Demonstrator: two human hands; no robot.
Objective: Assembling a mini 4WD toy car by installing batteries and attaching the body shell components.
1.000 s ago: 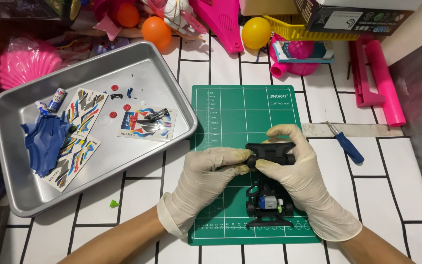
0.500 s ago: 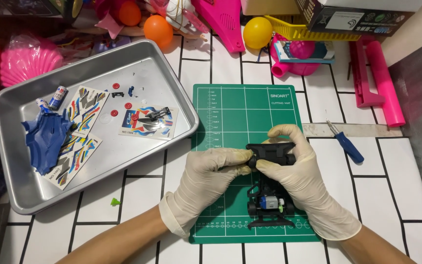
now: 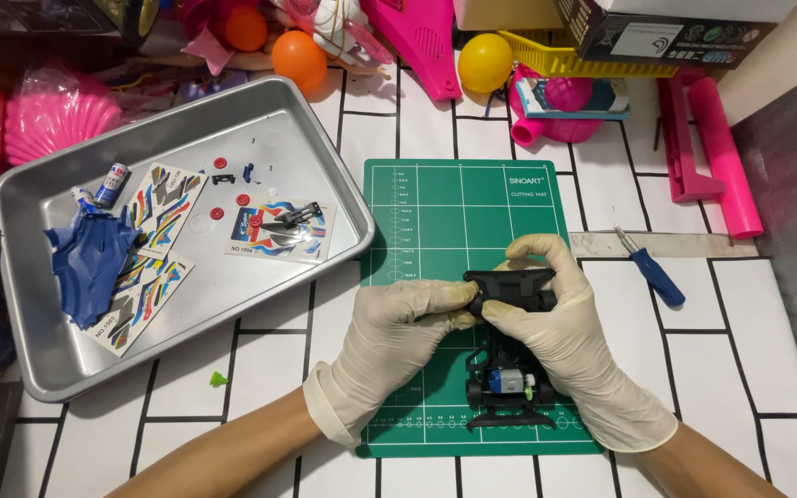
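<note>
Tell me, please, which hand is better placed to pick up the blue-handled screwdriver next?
Probably the right hand: the screwdriver lies just beyond it on the tiles. The left hand sits on the far side of the black toy car chassis, which both hands grip.

Three colourful sticker sheets [image 3: 170, 242] are lying in the metal tray [image 3: 39, 369] at the tabletop's left edge, while a dark box [image 3: 666, 32] is sitting at its far right corner.

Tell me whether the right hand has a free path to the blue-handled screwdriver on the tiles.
Probably yes: the blue-handled screwdriver lies alone on bare tiles just right of the green cutting mat, nothing between. But the right hand now grips the black toy car chassis.
</note>
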